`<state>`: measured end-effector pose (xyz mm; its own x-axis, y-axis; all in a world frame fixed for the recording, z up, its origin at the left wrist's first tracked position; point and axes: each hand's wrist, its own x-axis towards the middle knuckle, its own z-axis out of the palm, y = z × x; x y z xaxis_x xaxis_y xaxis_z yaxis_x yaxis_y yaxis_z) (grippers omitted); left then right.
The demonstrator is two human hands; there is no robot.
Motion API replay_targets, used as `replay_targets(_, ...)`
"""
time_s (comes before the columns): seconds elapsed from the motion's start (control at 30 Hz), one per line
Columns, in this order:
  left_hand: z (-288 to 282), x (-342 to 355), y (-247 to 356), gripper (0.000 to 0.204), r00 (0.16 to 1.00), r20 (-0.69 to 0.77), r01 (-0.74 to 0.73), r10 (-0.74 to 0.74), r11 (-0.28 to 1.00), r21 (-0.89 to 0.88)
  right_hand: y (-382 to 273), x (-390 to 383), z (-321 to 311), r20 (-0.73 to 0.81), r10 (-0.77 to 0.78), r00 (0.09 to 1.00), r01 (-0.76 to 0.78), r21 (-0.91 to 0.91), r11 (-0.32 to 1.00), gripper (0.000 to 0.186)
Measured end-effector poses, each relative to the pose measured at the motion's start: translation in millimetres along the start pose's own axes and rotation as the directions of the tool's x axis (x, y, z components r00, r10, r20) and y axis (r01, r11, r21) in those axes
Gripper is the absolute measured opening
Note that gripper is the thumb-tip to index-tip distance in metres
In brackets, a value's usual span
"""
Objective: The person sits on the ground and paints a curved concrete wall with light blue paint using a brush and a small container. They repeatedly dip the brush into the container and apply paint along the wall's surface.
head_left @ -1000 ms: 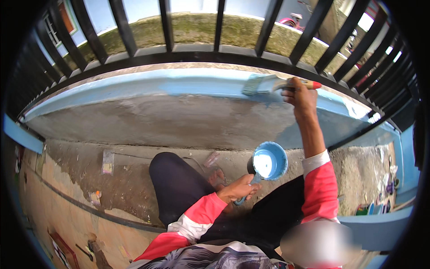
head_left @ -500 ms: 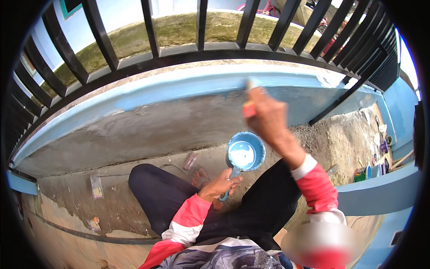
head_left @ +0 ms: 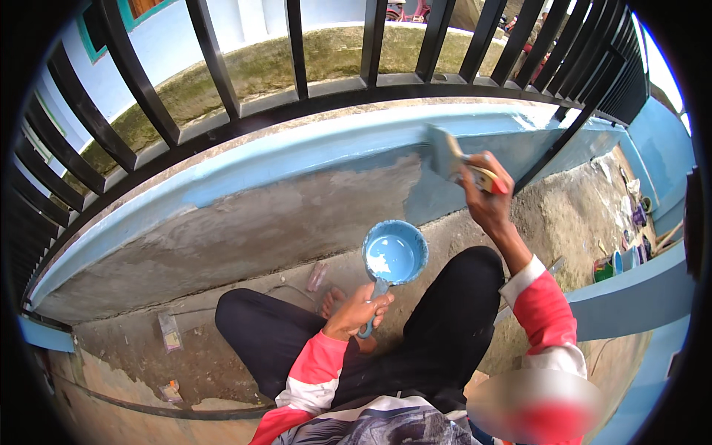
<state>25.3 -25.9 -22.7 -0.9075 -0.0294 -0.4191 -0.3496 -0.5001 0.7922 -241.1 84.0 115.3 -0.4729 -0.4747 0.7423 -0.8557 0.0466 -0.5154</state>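
My left hand (head_left: 359, 312) is closed round the handle of a blue dipper (head_left: 395, 252), which holds light blue paint and hovers between my knees. In my right hand (head_left: 489, 194) is a wide paintbrush (head_left: 457, 160) with a pale, red-tipped handle. Its bristles, smeared by motion, are at the low wall (head_left: 297, 211), just under the ledge. Blue paint covers the ledge (head_left: 311, 159) and the wall to the right of the brush; the wall face to the left is bare grey cement.
A black metal fence (head_left: 259, 108) stands on the ledge, with a slanting black bar (head_left: 560, 147) to the right. Paint cans (head_left: 607, 267) and scattered litter lie at the far right. A small packet (head_left: 170, 331) lies on the floor at left.
My right hand and the brush have moved right and down from the ledge toward the wall face. Fresh blue now shows on the wall near the brush. The dipper has shifted slightly.
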Motion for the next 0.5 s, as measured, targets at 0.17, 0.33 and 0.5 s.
replay_targets(0.17, -6.2, 1.6, 1.2, 0.021, 1.0, 0.007, 0.021, -0.021, 1.0, 0.016, -43.2, -3.6, 22.0, 0.072, -0.197, 0.978, 0.21, -0.363, 0.908, 0.032)
replay_targets(0.33, 2.3, 6.9, 0.2, 0.017, 0.999, 0.004, 0.037, -0.037, 0.999, 0.021, -93.8, -36.7, 82.3, 0.264, -0.329, 0.906, 0.341, 0.002, 0.94, 0.037)
replay_targets(0.5, -4.0, 11.3, -9.7, 0.014, 0.997, 0.053, 0.053, -0.053, 0.999, 0.001, -59.8, -18.8, 59.3, 0.199, -0.311, 0.929, 0.263, 0.234, 0.936, 0.024)
